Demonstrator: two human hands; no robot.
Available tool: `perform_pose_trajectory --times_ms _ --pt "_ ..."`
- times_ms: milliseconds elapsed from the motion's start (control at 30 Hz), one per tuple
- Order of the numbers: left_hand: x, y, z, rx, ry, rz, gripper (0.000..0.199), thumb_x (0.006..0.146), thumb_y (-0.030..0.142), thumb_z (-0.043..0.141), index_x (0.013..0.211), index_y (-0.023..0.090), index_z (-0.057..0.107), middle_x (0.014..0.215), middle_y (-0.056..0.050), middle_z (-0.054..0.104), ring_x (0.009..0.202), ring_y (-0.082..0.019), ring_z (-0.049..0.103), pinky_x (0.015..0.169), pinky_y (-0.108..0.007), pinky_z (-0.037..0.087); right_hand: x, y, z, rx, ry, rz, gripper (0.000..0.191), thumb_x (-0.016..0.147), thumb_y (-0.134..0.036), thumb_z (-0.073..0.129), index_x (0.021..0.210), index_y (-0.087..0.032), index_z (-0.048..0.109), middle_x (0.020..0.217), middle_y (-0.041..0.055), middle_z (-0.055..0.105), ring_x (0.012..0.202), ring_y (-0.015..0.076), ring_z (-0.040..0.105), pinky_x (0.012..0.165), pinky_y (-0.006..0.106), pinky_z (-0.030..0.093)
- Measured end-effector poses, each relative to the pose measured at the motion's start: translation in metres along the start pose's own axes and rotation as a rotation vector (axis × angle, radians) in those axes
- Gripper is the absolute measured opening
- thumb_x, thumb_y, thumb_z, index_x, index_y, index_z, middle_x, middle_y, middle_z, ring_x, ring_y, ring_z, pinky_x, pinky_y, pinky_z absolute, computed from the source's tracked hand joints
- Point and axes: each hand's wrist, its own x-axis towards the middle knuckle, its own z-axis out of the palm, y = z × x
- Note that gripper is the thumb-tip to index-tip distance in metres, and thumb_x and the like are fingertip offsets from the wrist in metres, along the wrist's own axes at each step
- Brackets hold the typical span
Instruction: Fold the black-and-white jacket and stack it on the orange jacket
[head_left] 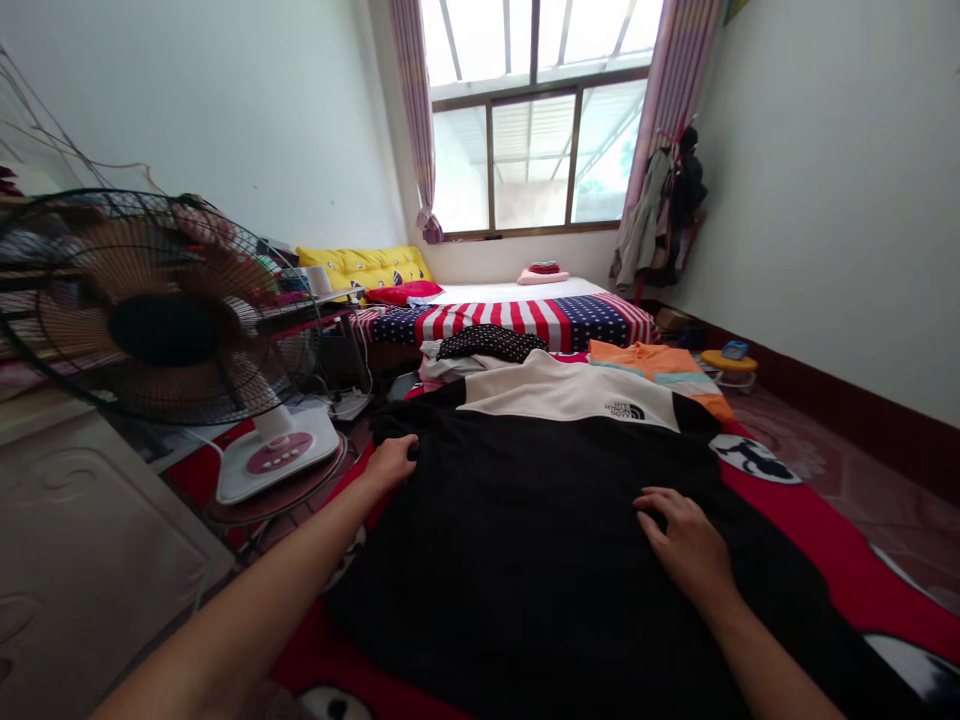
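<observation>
- Forearms (pixel 247 610) reach over my black-and-cream North Face top (pixel 525 520), spread on a red bedspread (pixel 847 570).
- Left grip (pixel 391 462) curls at its edge; pinching or not, I cannot tell.
- Right grip (pixel 681 535) lies open, pressing flat.

- The jacket (pixel 517 530): black body, cream shoulders, white logo on black at the chest
- Beneath the jacket, a bedspread (pixel 847 560): red with black-and-white cartoon patches
- Just past the jacket, a folded shirt (pixel 645 365): orange with teal and cream bands
- Just past the jacket, a cloth (pixel 491 342): black with tiny white dots
- Beyond the jacket, a blanket (pixel 510 322): red-and-white stripes, navy panels with white stars
- Far beyond the jacket, a cushion (pixel 367 268): yellow with a dark print
- Left of the jacket, a fan base (pixel 279 455): white with a pink panel
- Far beyond the jacket, curtains (pixel 675 100): pink with pale stripes
</observation>
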Motion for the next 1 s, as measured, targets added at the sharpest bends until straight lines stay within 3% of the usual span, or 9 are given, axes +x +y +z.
perform_pose_trajectory --times_ms 133,333,400,467,600,667,800,900,1000 --pt "0.006 -0.016 -0.032 0.059 0.108 -0.013 0.010 0.068 0.017 0.065 0.076 0.021 0.063 0.079 -0.004 0.062 0.083 -0.024 0.062 0.069 -0.028 0.041 0.000 -0.001 0.000 0.005 -0.007 0.002 0.020 0.080 -0.031 0.047 0.083 -0.026 0.066 0.107 0.0014 0.066 0.099 0.0224 0.058 0.083 0.036 0.047" --pt "0.039 -0.024 -0.096 0.035 0.352 -0.060 0.016 0.077 0.018 0.059 0.093 0.019 0.061 0.098 -0.010 0.059 0.099 -0.029 0.056 0.084 -0.036 0.040 0.001 -0.003 -0.001 0.006 -0.002 0.023 0.021 0.079 -0.031 0.047 0.082 -0.025 0.067 0.107 0.0021 0.066 0.097 0.0231 0.058 0.083 0.037 0.046" --pt "0.045 -0.016 -0.092 -0.025 0.376 -0.047 0.022 0.081 0.024 0.057 0.102 0.018 0.060 0.107 -0.011 0.059 0.106 -0.028 0.054 0.091 -0.037 0.038 0.001 -0.003 -0.001 0.004 -0.003 0.020 0.021 0.079 -0.031 0.047 0.082 -0.025 0.067 0.107 0.0019 0.066 0.097 0.0230 0.058 0.083 0.037 0.046" --pt "0.044 -0.007 -0.072 -0.102 0.347 -0.046 0.026 0.082 0.025 0.057 0.106 0.017 0.061 0.110 -0.011 0.062 0.107 -0.025 0.055 0.093 -0.035 0.040 0.001 -0.004 -0.002 0.003 -0.004 0.015 0.021 0.079 -0.031 0.047 0.082 -0.025 0.067 0.107 0.0016 0.066 0.097 0.0230 0.058 0.083 0.037 0.046" --pt "0.026 0.000 -0.018 -0.260 0.129 -0.077 0.015 0.071 0.018 0.064 0.085 0.017 0.070 0.084 -0.005 0.072 0.087 -0.023 0.067 0.078 -0.029 0.050 0.000 -0.003 -0.002 0.007 -0.004 0.011 0.020 0.079 -0.031 0.048 0.082 -0.026 0.067 0.106 0.0016 0.066 0.097 0.0232 0.058 0.083 0.038 0.046" --pt "0.019 -0.004 -0.005 -0.323 0.035 -0.102 0.016 0.070 0.018 0.064 0.085 0.017 0.071 0.068 -0.002 0.070 0.071 -0.021 0.069 0.067 -0.028 0.052 0.000 -0.002 -0.002 0.011 -0.009 0.011 0.020 0.079 -0.031 0.048 0.082 -0.026 0.067 0.107 0.0015 0.066 0.098 0.0233 0.058 0.082 0.038 0.047" --pt "0.004 -0.012 -0.014 -0.377 -0.028 -0.126 0.039 0.073 0.017 0.063 0.112 0.017 0.067 0.056 0.001 0.067 0.051 -0.018 0.065 0.059 -0.029 0.052 0.000 -0.001 -0.001 0.021 -0.004 0.018 0.020 0.079 -0.031 0.048 0.081 -0.026 0.067 0.107 0.0014 0.066 0.099 0.0234 0.058 0.084 0.038 0.047" --pt "-0.016 -0.011 -0.020 -0.356 0.054 -0.116 0.046 0.079 0.018 0.057 0.124 0.017 0.059 0.070 -0.002 0.071 0.066 -0.019 0.069 0.073 -0.031 0.052 0.000 -0.002 -0.001 0.019 -0.002 0.013 0.020 0.079 -0.032 0.048 0.081 -0.026 0.067 0.106 0.0017 0.066 0.097 0.0234 0.058 0.083 0.038 0.047" --pt "-0.038 -0.003 -0.013 -0.392 0.093 -0.145 0.030 0.080 0.027 0.059 0.105 0.015 0.068 0.085 -0.009 0.073 0.085 -0.025 0.068 0.082 -0.033 0.048 0.000 -0.003 -0.002 0.016 -0.004 0.014 0.021 0.080 -0.032 0.047 0.082 -0.025 0.067 0.106 0.0018 0.066 0.097 0.0233 0.058 0.083 0.038 0.047"
